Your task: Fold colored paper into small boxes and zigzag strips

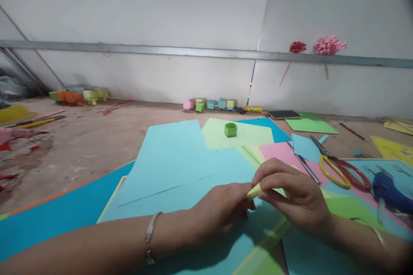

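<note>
A small pale yellow paper piece (254,192) is held between my two hands, above light blue sheets (171,159). My left hand (222,206) pinches its left end, with the fingertips partly hidden. On the other end, the thumb and fingers of my right hand (292,191) are closed. Beyond my hands, a small green open paper box (230,129) stands on a pale green sheet (213,133). Below my right hand lies a pale yellow-green strip (261,249).
Scissors (345,174) with yellow and red handles, a craft knife (303,163) and a blue glue gun (392,191) lie at right. Small coloured paper boxes (211,104) line the wall. More folded paper pieces (70,98) are at back left. A dark phone-like slab (284,114) lies behind.
</note>
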### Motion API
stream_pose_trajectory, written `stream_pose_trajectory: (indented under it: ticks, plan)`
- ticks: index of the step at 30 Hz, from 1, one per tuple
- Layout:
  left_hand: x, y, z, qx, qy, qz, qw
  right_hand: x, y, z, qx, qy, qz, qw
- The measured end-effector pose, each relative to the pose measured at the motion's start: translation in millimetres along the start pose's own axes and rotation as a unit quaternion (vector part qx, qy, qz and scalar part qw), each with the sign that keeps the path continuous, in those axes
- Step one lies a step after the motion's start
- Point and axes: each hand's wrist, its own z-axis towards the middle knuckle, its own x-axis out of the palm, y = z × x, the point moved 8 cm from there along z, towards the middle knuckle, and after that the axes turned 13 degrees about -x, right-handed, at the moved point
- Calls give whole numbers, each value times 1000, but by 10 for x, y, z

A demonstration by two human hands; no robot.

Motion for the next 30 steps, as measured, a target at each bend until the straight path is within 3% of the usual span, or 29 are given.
stream_pose_trajectory:
  ticks: [3,11,18,20,25,30]
  plan:
    - [2,-36,-6,16,5,-3,1000,1,38,-1,-20,4,8,1000]
    - [2,-33,15,-15,26,-49,998,-38,76,14,-34,-2,-72,997]
    - [-54,-43,-16,38,-2,-57,998,-45,115,62,-46,20,-82,995]
    - [-90,-53,-24,46,-29,-16,998,-30,123,56,-48,28,-102,993]
    - [-345,-186,-73,60,-182,43,981,37,179,6,-67,34,-132,988]
    - [-400,-350,-111,90,-188,-9,978,129,257,-40,-81,60,-132,986]
